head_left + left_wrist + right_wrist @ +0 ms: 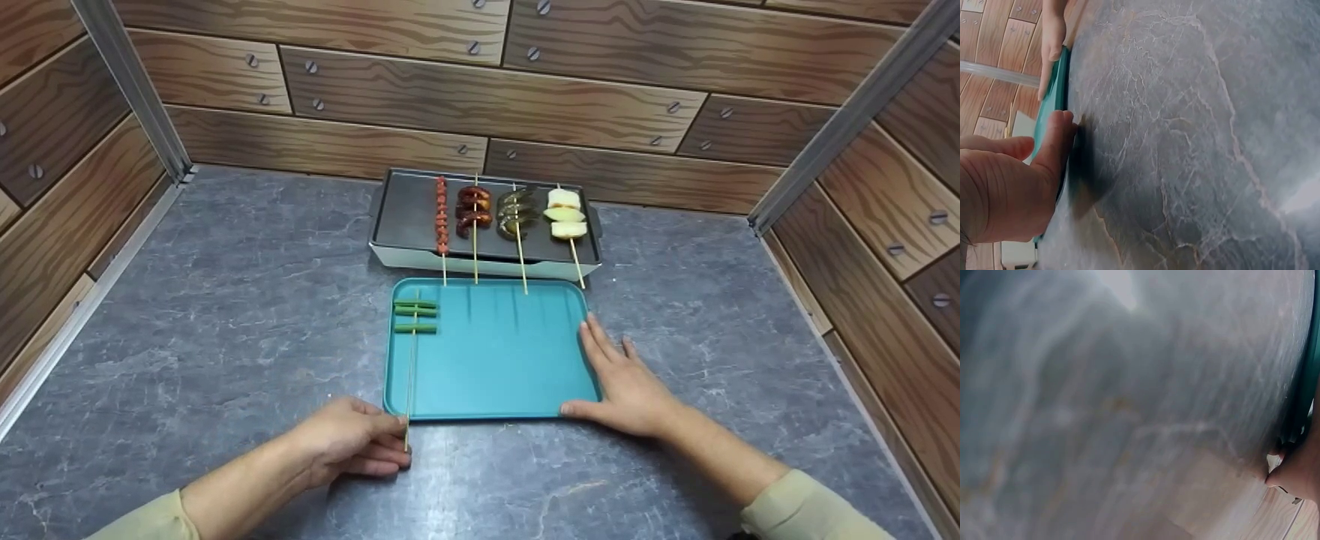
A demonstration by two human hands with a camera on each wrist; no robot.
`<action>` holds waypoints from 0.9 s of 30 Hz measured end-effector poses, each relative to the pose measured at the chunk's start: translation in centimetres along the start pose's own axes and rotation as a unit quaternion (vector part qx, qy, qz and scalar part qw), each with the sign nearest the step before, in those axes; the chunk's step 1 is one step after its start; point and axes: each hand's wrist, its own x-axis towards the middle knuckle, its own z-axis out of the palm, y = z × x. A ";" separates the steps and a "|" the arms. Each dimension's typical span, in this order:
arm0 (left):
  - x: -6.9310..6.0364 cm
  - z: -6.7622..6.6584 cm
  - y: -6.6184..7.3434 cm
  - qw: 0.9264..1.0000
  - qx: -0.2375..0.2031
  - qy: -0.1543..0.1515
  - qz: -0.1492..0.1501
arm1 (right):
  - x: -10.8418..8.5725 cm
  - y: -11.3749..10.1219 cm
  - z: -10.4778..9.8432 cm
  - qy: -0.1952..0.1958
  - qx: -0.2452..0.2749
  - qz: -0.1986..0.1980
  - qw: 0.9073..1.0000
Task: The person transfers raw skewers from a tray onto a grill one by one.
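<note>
A thin wooden skewer (412,367) threaded with several green stalk pieces (415,310) lies along the left side of a teal tray (495,367). Its bare lower end sticks out past the front edge, where my left hand (352,442) pinches it by the tray's front left corner. My right hand (626,386) rests against the tray's right side, fingers straight along the edge and thumb at the front right corner. In the left wrist view, the left thumb and fingers (1054,140) are beside the tray rim; the skewer in them cannot be made out there.
Behind the tray stands a grill (405,217) with a dark plate. Across it lie a red-piece skewer (441,217), a glossy brown one (474,214), a grey-green shrimp-like one (517,214) and one with pale chunks (565,215). Wood-patterned walls (420,90) enclose the grey marbled tabletop (247,300).
</note>
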 end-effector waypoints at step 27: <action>-0.3 -0.2 1.6 0.997 -0.030 -0.044 0.049 | 0.0 0.2 0.0 -0.004 0.006 -0.001 1.000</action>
